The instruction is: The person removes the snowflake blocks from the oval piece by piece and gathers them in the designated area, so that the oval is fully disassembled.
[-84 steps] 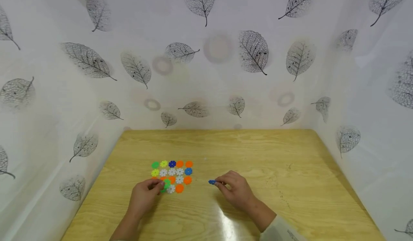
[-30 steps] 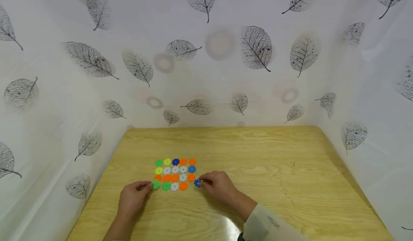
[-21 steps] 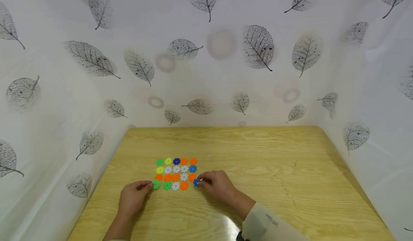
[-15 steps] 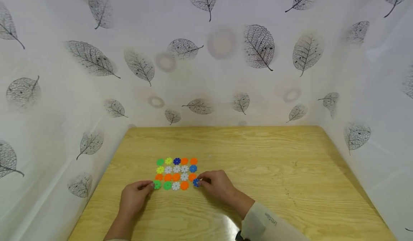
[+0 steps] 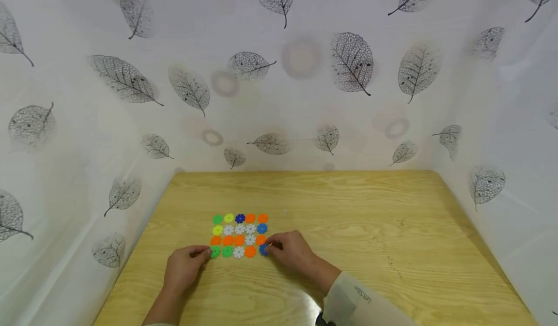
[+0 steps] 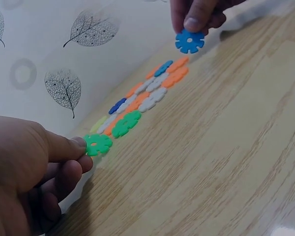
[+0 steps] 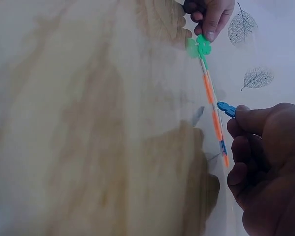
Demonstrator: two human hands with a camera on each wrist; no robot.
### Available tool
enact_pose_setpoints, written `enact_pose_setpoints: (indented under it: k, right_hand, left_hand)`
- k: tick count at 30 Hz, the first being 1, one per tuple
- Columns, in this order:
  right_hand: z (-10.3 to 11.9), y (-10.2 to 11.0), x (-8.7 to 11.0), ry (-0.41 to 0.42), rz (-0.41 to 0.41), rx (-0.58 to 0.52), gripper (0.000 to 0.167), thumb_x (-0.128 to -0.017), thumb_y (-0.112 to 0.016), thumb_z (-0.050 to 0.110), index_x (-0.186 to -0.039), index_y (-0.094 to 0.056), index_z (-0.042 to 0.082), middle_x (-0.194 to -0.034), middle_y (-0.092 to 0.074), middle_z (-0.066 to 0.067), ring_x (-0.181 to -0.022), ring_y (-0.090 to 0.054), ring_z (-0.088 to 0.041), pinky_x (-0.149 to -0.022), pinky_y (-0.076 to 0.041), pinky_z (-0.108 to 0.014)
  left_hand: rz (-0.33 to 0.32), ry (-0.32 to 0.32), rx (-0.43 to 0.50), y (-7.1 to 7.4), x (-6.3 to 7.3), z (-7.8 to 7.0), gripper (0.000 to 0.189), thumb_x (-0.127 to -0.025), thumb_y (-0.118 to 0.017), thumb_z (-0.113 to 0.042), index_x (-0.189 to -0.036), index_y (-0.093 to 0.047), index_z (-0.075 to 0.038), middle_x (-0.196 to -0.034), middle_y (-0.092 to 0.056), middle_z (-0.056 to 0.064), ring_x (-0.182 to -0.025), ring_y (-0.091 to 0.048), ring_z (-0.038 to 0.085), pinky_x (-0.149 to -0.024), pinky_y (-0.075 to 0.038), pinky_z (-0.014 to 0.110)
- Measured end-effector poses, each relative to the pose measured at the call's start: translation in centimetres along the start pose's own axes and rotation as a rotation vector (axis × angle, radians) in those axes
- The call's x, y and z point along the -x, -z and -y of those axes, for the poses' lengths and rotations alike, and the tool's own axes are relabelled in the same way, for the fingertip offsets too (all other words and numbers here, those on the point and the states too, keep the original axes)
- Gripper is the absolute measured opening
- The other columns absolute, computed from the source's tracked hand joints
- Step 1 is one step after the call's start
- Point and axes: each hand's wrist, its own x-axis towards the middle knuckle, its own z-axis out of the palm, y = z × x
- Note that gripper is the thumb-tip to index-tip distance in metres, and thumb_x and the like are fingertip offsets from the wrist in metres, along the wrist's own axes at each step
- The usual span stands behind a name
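Between thumb and fingers my left hand (image 5: 184, 268) pinches a green notched plastic snowflake disc (image 6: 98, 144). It sits at the left end of the front row, tilted up a little from the table in the left wrist view. My right hand (image 5: 293, 252) pinches a blue snowflake disc (image 6: 190, 41) at the row's other end, held just off the wood beside an orange disc (image 5: 250, 251). Flat between the hands lie rows of discs, among them a second green disc (image 5: 227, 251), a white disc (image 5: 239, 252) and a dark blue disc (image 5: 240, 218).
The wooden table (image 5: 348, 219) carries the rows left of its middle. A pale curtain (image 5: 301, 108) with printed leaves stands along the back and both sides. Light glares on the wood near the right sleeve (image 5: 357, 302).
My left hand has carried the green disc leftward from above the rows to the front row's left end. My right hand has brought the blue disc left and lower, to the right end.
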Motion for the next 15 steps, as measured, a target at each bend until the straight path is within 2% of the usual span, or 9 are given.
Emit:
enact_pose_setpoints:
  k: [15]
  right_hand:
    - [0.42, -0.08, -0.35, -0.007, 0.033, 0.055, 0.011, -0.097, -0.075, 0.021, -0.104, -0.081, 0.016, -0.096, -0.077, 0.011, -0.084, -0.065, 0.001, -0.077, -0.055, -0.024]
  left_hand:
    - [-0.001, 0.001, -0.053, 0.11, -0.19, -0.29, 0.024, -0.096, -0.075, -0.027, -0.108, -0.08, -0.007, -0.088, -0.073, -0.001, -0.077, -0.064, 0.015, -0.064, -0.052, 0.028]
